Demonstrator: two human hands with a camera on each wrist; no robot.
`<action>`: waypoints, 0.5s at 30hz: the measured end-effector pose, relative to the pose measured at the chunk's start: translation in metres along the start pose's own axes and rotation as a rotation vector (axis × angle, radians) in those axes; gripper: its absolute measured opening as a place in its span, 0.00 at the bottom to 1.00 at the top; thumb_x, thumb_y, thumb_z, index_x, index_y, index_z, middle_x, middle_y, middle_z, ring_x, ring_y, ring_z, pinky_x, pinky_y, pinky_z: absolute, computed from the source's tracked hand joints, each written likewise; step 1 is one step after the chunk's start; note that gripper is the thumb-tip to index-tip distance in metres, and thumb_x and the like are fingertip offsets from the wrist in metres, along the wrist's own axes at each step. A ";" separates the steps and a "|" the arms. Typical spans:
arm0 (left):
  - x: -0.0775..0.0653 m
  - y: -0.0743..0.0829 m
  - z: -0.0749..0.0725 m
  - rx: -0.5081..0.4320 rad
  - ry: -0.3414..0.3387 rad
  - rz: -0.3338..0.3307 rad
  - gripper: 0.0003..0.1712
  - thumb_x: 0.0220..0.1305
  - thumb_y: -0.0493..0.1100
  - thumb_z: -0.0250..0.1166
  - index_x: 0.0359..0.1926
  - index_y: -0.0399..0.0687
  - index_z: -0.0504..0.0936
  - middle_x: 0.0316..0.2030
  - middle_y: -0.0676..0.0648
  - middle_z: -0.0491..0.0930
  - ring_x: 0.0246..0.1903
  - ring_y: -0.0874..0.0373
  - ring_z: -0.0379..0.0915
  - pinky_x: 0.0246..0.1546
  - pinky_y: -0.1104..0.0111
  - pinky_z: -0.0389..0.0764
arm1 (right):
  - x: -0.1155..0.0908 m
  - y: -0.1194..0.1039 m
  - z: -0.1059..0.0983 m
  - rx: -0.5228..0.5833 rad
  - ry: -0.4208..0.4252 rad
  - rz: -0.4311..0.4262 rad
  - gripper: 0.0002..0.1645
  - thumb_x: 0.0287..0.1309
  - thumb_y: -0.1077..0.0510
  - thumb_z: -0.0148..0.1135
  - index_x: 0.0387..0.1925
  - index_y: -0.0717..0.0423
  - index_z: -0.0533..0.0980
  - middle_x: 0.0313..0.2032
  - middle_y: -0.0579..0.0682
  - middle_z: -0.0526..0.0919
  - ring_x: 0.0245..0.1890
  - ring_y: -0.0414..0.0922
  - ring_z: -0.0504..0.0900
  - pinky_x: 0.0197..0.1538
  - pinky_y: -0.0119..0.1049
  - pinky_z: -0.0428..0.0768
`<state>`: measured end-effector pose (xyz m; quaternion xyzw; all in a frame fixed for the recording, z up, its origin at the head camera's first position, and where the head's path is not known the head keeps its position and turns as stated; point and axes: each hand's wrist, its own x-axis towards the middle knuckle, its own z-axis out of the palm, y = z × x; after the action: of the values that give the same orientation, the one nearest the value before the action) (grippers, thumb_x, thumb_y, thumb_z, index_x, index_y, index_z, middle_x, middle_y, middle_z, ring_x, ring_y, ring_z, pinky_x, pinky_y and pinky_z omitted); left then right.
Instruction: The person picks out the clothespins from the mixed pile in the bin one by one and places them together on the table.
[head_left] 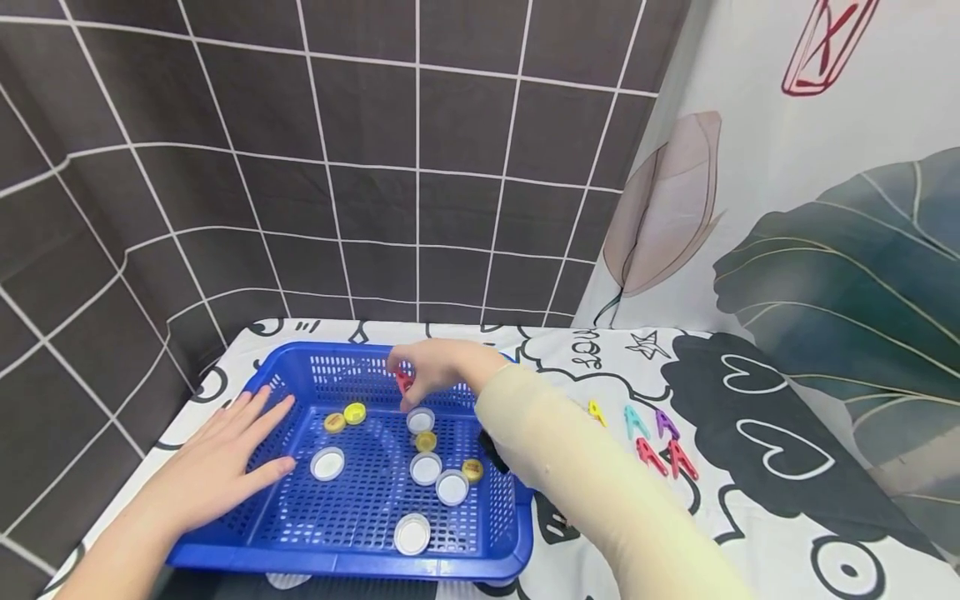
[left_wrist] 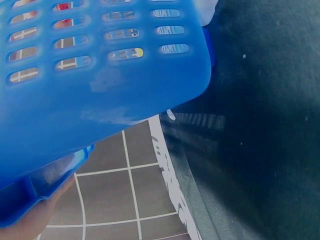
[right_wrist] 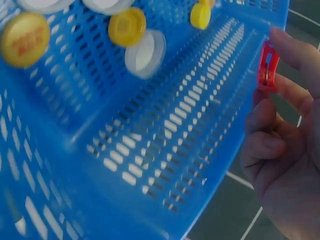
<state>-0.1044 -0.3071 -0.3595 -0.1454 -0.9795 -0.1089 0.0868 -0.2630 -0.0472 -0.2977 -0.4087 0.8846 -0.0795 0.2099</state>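
Note:
A blue perforated plastic basket [head_left: 345,561] stands on the patterned cloth. My left hand [head_left: 217,458] lies over its left rim, fingers straight and spread. At the far side, my right hand [head_left: 438,367] pinches a small red clothespin [right_wrist: 267,67] between thumb and fingers, by the far rim in the right wrist view. White round caps [head_left: 327,464] and yellow caps [head_left: 472,470] lie scattered on the basket floor. Another white cap [head_left: 420,421] sits just below the right hand. The left wrist view mostly shows the outside wall of the basket [left_wrist: 150,90].
To the right of the basket, on the cloth, lie a yellow clothespin [head_left: 596,412], a turquoise one [head_left: 635,422], a purple one [head_left: 667,424] and two red clothespins [head_left: 682,459]. A dark grid-patterned curtain [head_left: 360,208] hangs behind the basket.

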 end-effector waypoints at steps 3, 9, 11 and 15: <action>0.000 0.000 0.000 0.001 0.002 0.000 0.42 0.61 0.61 0.58 0.70 0.46 0.58 0.68 0.31 0.52 0.68 0.35 0.42 0.65 0.71 0.21 | -0.008 0.007 -0.005 0.007 0.017 0.016 0.35 0.48 0.49 0.71 0.57 0.48 0.68 0.37 0.44 0.76 0.43 0.41 0.74 0.51 0.36 0.72; 0.000 0.001 0.000 0.005 0.007 0.003 0.42 0.61 0.60 0.58 0.70 0.45 0.58 0.68 0.31 0.53 0.68 0.35 0.42 0.65 0.71 0.21 | -0.022 0.024 -0.011 0.010 0.056 0.032 0.34 0.48 0.49 0.70 0.56 0.49 0.69 0.35 0.45 0.76 0.39 0.42 0.74 0.46 0.35 0.73; 0.000 0.000 0.000 0.005 0.009 0.004 0.42 0.61 0.60 0.59 0.70 0.45 0.59 0.68 0.30 0.53 0.68 0.35 0.42 0.64 0.71 0.21 | -0.026 0.029 -0.012 0.026 0.064 0.043 0.34 0.48 0.49 0.70 0.57 0.49 0.69 0.37 0.45 0.75 0.40 0.42 0.74 0.46 0.35 0.73; -0.001 0.000 0.002 0.005 0.022 0.013 0.42 0.61 0.60 0.59 0.70 0.45 0.58 0.67 0.30 0.53 0.67 0.34 0.43 0.64 0.72 0.21 | -0.034 0.039 -0.013 0.059 0.068 0.064 0.34 0.49 0.48 0.70 0.57 0.50 0.68 0.38 0.46 0.76 0.40 0.43 0.75 0.45 0.36 0.74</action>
<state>-0.1036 -0.3068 -0.3613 -0.1502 -0.9778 -0.1076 0.0988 -0.2757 0.0036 -0.2873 -0.3708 0.9012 -0.1125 0.1942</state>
